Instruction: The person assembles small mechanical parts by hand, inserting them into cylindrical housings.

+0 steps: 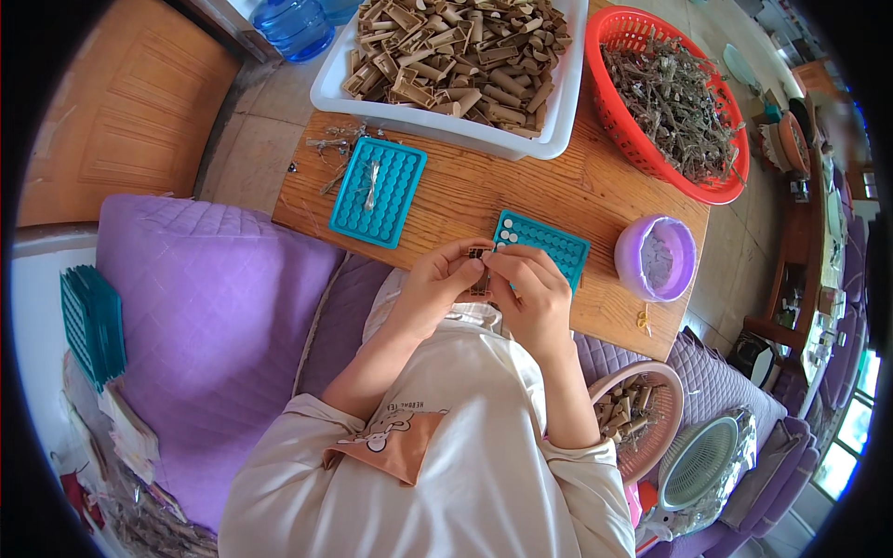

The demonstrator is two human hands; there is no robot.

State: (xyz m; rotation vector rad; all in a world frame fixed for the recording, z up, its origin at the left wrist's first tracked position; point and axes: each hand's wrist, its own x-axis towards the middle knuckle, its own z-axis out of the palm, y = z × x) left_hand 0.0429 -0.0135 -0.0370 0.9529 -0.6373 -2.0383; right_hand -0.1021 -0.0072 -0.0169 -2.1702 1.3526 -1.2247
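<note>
My left hand [435, 290] grips a small brown casing [480, 286] with dark insides, held over my lap at the table's near edge. Closed in a pinch, my right hand [537, 296] meets it from the right; its fingertips cover whatever tiny piece they may hold. Just beyond my right hand lies a teal tray [558, 249] of round hollows, with several white discs [507, 226] at its left end. Farther left, a second teal tray [346, 209] carries a bundle of thin, pale wire-like strands [373, 186].
A white bin [446, 123] heaped with brown casings and a red basket [619, 153] of tangled grey parts stand at the back. A purple bowl [633, 260] with pale bits sits right. Lower right is a pink basket [668, 423]; stacked teal trays [93, 325] are far left.
</note>
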